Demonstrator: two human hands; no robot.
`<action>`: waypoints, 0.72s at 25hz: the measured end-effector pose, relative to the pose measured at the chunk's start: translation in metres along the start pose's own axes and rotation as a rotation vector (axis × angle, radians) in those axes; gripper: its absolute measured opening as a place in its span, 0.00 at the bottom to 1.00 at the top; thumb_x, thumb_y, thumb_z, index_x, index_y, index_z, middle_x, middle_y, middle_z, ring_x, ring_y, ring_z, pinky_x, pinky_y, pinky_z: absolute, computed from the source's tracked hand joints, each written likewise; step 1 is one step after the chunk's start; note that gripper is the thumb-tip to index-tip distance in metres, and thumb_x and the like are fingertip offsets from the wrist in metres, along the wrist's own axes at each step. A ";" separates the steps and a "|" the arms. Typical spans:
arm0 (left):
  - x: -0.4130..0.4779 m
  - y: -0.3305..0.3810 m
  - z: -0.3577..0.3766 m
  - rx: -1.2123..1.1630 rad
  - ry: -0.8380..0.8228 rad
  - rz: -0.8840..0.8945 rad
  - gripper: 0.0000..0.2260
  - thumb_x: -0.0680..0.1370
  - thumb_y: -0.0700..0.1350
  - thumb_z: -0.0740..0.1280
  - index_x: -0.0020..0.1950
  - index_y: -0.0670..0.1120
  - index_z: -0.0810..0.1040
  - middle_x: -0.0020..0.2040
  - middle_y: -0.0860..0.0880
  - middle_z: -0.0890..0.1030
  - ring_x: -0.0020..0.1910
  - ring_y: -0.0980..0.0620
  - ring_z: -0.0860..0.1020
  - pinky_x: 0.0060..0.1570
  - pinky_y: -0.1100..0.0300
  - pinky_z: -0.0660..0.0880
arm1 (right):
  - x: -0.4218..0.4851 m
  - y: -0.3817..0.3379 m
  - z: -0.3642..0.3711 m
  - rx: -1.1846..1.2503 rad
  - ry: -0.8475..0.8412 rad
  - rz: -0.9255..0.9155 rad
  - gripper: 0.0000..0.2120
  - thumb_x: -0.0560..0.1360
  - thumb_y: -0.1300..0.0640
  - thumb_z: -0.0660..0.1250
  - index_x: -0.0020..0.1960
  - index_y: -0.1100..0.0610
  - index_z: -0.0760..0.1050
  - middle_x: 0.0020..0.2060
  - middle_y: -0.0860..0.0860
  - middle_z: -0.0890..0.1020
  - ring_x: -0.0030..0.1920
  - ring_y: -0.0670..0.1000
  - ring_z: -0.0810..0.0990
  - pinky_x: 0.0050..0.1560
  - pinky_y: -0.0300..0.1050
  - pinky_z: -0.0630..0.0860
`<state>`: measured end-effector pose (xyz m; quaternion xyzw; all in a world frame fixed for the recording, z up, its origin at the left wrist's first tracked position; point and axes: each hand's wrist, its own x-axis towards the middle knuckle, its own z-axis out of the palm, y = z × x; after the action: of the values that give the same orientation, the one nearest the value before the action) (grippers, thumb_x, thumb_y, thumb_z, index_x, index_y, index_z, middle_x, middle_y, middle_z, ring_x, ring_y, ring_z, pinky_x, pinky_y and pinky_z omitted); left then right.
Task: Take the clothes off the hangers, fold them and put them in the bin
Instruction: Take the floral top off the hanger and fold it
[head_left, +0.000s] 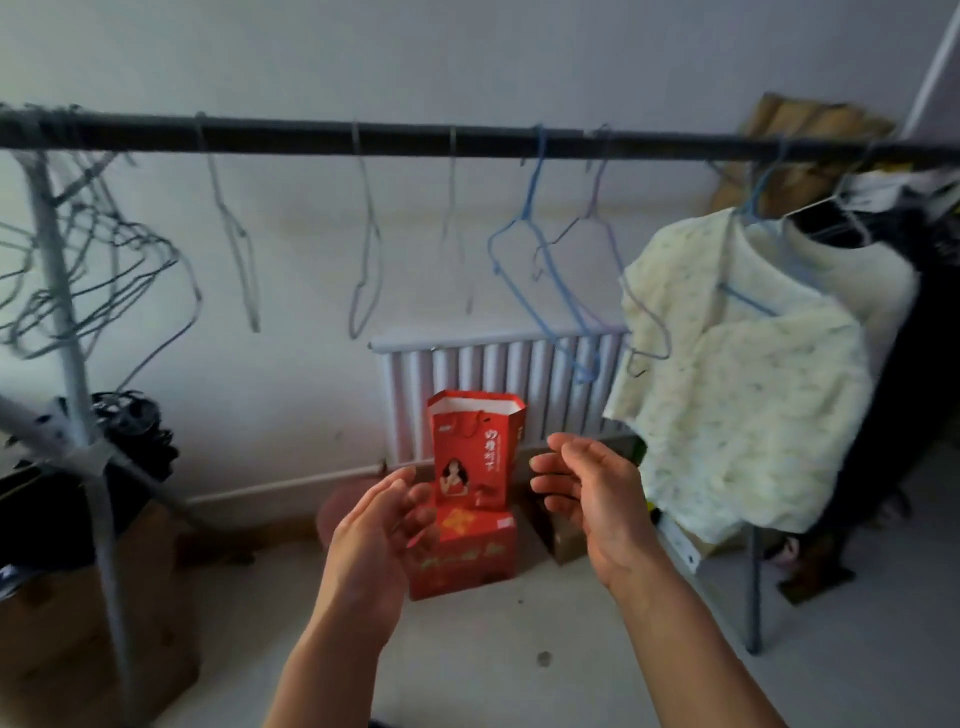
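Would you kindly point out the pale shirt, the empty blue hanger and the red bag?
pale shirt (743, 415): head view, front panel.
empty blue hanger (533, 192): head view, neck.
red bag (470, 457): head view, printed front.

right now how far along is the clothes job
Mostly done, it seems: many hangers on the rail hang bare. In hand: nothing; the left hand and right hand are open and empty. Left: the pale shirt hanging at the rail's right end, and dark clothes behind it.
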<state>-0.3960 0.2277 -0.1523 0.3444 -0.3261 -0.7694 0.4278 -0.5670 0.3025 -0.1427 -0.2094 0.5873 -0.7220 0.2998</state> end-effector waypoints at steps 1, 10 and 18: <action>0.003 -0.009 0.017 -0.003 -0.013 -0.015 0.06 0.80 0.42 0.63 0.50 0.46 0.80 0.35 0.49 0.80 0.33 0.53 0.76 0.38 0.58 0.72 | 0.008 -0.011 -0.017 -0.015 0.019 -0.024 0.09 0.80 0.60 0.60 0.49 0.58 0.79 0.36 0.54 0.84 0.32 0.50 0.80 0.30 0.40 0.73; 0.016 -0.092 0.177 0.026 -0.173 -0.062 0.08 0.80 0.43 0.64 0.57 0.44 0.79 0.35 0.49 0.80 0.33 0.52 0.76 0.38 0.57 0.74 | 0.101 -0.125 -0.160 -0.254 0.182 -0.358 0.06 0.77 0.59 0.65 0.44 0.58 0.80 0.37 0.52 0.82 0.30 0.46 0.73 0.31 0.37 0.70; 0.014 -0.135 0.245 0.106 -0.193 -0.036 0.10 0.80 0.43 0.63 0.58 0.42 0.79 0.40 0.45 0.82 0.37 0.49 0.77 0.42 0.54 0.74 | 0.219 -0.201 -0.240 -1.138 0.510 -0.470 0.09 0.77 0.58 0.60 0.39 0.59 0.74 0.45 0.59 0.79 0.44 0.62 0.77 0.40 0.47 0.68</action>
<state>-0.6580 0.3229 -0.1285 0.2967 -0.4000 -0.7881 0.3617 -0.9224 0.3538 -0.0116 -0.2799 0.8681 -0.3726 -0.1711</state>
